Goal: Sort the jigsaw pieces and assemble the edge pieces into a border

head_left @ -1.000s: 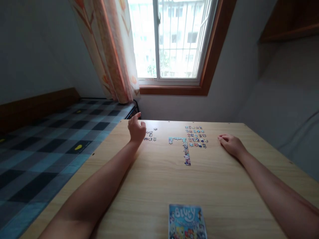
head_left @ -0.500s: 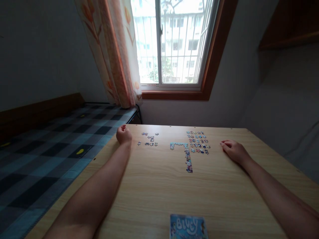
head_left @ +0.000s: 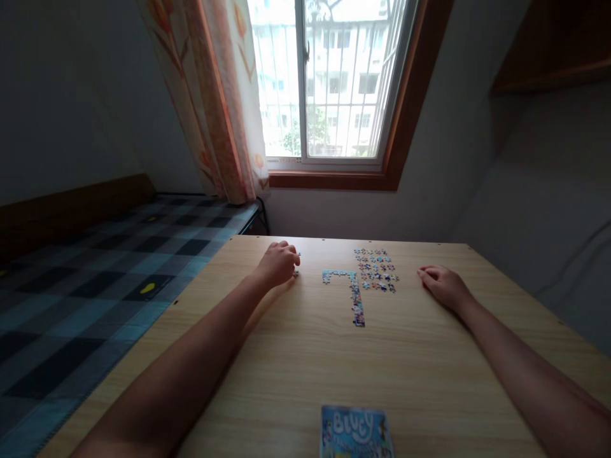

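Observation:
My left hand (head_left: 279, 262) is over the left group of jigsaw pieces, its fingers bent downward and slightly apart. It covers most of that group; only bits of a jigsaw piece (head_left: 296, 273) show beside the fingertips. No piece is visible in its grasp. To the right lies a joined strip of jigsaw (head_left: 357, 299), bent in a corner shape, flat on the table. Just beyond it, loose jigsaw pieces (head_left: 377, 268) are spread in rows. My right hand (head_left: 442, 283) rests on the table to the right of these rows, fingers curled together, with nothing visible in them.
A blue box marked "Bluey" (head_left: 356, 432) lies at the near edge of view on the wooden table (head_left: 286, 375). Left of the table is a bed with a checked cover (head_left: 119, 280). A window (head_left: 341, 95) and a curtain (head_left: 210, 95) are behind.
My left hand has moved right from beside the left group of pieces to over it, and its fist has loosened. My right hand stays in place. The view has shifted slightly.

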`<state>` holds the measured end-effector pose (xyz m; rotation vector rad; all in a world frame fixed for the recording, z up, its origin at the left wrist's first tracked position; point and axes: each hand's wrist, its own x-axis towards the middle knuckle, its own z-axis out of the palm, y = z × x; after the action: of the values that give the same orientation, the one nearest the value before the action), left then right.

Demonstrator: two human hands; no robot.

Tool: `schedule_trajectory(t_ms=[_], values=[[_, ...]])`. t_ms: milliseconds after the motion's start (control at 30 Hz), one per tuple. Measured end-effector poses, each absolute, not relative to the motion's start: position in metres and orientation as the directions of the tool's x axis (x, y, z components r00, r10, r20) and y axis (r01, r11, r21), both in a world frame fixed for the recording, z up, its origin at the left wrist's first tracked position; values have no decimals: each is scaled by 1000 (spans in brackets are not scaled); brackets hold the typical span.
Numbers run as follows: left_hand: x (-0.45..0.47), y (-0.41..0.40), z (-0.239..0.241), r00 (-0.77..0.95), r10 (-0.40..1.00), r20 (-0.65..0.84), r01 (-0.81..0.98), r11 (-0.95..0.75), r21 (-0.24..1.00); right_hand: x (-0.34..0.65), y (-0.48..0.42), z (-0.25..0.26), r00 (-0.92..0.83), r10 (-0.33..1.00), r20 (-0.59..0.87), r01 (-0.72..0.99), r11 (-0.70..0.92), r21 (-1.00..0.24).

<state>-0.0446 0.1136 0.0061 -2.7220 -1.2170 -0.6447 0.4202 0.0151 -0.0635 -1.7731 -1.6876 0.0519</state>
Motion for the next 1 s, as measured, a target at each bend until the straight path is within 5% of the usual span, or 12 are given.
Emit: schedule_trajectory(t_ms=[567, 1000], values=[[-27, 96, 17, 638, 749, 179, 768, -636, -80, 415, 14, -56, 146, 909, 389, 871, 68, -487], [-20, 80, 48, 570, 787, -237, 816, -575, 54, 415, 16, -56, 145, 912, 385, 866, 71, -494]])
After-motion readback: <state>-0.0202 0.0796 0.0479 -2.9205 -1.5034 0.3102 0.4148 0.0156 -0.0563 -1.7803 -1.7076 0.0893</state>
